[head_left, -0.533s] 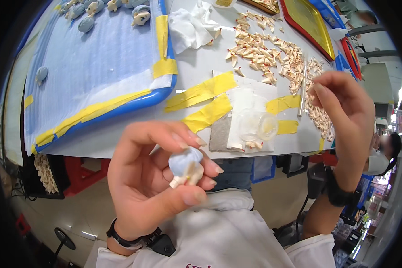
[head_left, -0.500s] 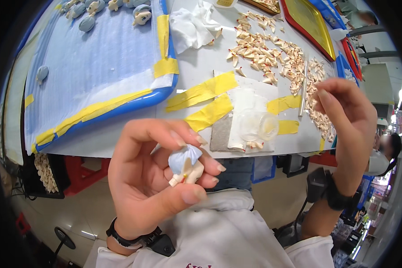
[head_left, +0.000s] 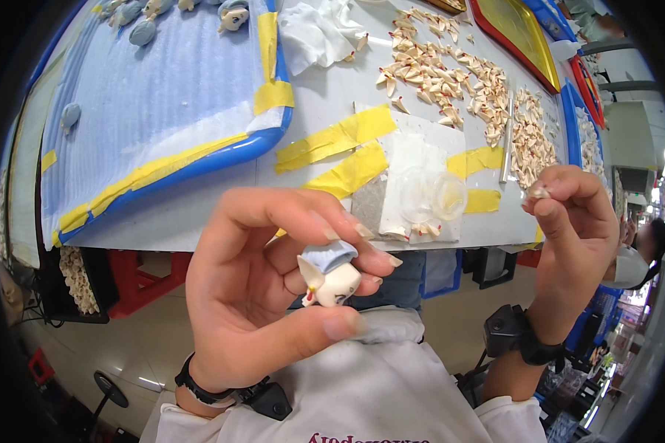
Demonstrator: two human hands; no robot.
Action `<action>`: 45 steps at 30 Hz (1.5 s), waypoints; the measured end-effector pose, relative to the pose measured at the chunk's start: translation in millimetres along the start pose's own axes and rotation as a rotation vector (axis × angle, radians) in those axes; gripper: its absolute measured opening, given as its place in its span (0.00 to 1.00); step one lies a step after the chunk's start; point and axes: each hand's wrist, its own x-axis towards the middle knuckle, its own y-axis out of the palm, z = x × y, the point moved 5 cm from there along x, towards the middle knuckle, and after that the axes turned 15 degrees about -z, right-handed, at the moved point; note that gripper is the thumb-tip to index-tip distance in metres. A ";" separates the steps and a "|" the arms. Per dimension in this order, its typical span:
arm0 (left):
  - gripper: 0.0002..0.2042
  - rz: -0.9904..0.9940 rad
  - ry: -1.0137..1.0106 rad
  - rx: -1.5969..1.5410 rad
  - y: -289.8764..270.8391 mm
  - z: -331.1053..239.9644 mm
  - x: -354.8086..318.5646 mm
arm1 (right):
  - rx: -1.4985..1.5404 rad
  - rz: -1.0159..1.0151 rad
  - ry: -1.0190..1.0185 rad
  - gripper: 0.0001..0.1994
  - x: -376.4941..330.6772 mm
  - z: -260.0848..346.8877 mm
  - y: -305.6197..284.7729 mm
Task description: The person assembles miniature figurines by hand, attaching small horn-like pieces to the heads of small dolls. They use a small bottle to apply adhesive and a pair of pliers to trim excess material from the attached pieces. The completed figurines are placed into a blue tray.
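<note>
Left hand [head_left: 266,295] raised in front of the chest, below the near edge of the white worktable [head_left: 325,96], fingers curled and closed on a small cream-coloured toy figurine head with a pale blue cap [head_left: 330,275]. Figurine pinched between thumb below and fingertips above, one pointed ear sticking out to the left, a spot of red and yellow at its lower left.

Right hand [head_left: 569,236] lifted to the right of the figurine, well apart from it, thumb and forefinger pressed together on a tiny pale piece [head_left: 538,193]; too small to tell its shape. Black wristband [head_left: 513,336] on the right wrist, another black band [head_left: 222,391] on the left wrist.

On the worktable beyond the figurine: a clear, shallow plastic cup [head_left: 428,196] lying on a white sheet held down by strips of yellow tape [head_left: 340,136], just above the left fingertips in the picture. Further back and right of the cup, a spread heap of small cream-coloured pointed parts [head_left: 451,77]. Left of the cup, a blue-rimmed tray lined with pale blue cloth [head_left: 162,96], edged with more yellow tape, with several finished blue-capped figurines [head_left: 142,31] along its far side. Crumpled white cloth [head_left: 318,29] beside the tray's right corner.
</note>
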 end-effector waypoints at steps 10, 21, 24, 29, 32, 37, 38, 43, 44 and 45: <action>0.23 0.407 0.317 0.299 2.1 -3.5 5.9 | -0.445 0.145 -0.685 0.08 -8.6 30.6 46.4; 0.17 0.458 0.446 0.300 0.2 1.5 9.4 | -0.535 0.264 -0.794 0.08 -3.7 37.1 51.4; 0.18 0.379 0.353 0.244 2.0 3.1 7.0 | -0.502 0.266 -0.814 0.08 -1.9 35.1 51.8; 0.21 0.120 0.135 0.156 6.7 3.9 0.5 | -0.509 0.287 -0.888 0.08 -0.6 38.2 55.4; 0.22 0.148 0.116 0.144 6.2 6.2 2.3 | -0.603 0.275 -0.889 0.08 -7.5 45.8 64.6; 0.23 0.117 0.195 0.164 0.5 7.9 2.6 | -0.515 0.232 -0.847 0.08 -9.7 42.3 64.8; 0.23 0.104 0.201 0.162 0.5 8.0 2.4 | -0.518 0.220 -0.822 0.08 -9.6 41.9 65.1; 0.24 -0.032 0.085 0.141 15.9 7.4 -1.7 | -0.387 0.080 -0.480 0.07 -22.0 40.3 47.7; 0.24 -0.041 0.062 0.130 17.6 7.8 -2.5 | -0.307 0.087 -0.403 0.07 -26.3 38.1 43.8; 0.25 -0.046 0.061 0.132 18.2 7.6 -3.3 | -0.228 0.090 -0.328 0.07 -30.2 36.2 40.2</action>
